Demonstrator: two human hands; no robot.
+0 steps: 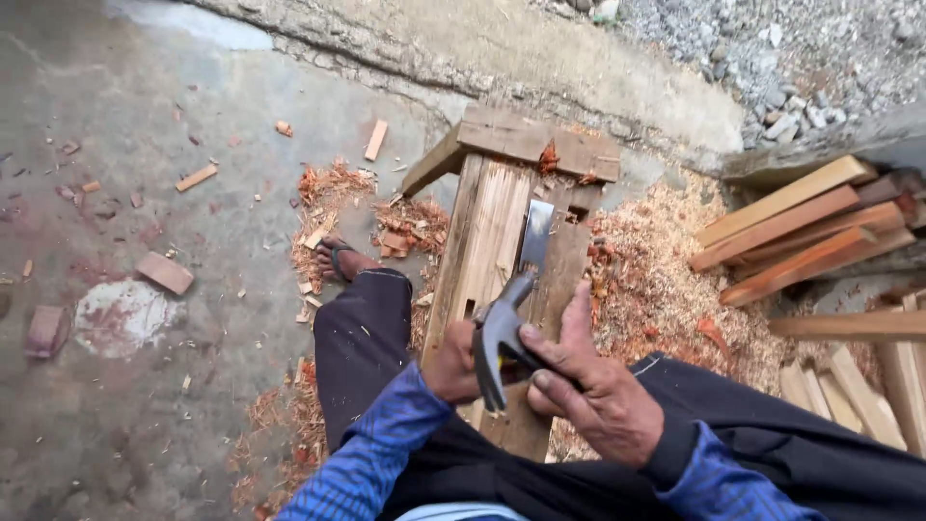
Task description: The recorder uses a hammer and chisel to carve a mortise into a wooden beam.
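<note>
Nearest, blue sleeves and dark trousers, astride a rough wooden counter. Right hand wrapped about a claw hammer, fingers clenched over head and neck; left hand closed beside it, partly hidden, touching the same tool. Likely heavy at the steel head, hard, smooth, somewhat slippery; best gripped low on the handle, away from the claws. Just beyond, a flat metal blade lying on the counter's planks: stiff, thin, sharp-edged. Further out, a sandalled foot, reddish shavings, stacked timber, gravel.
</note>
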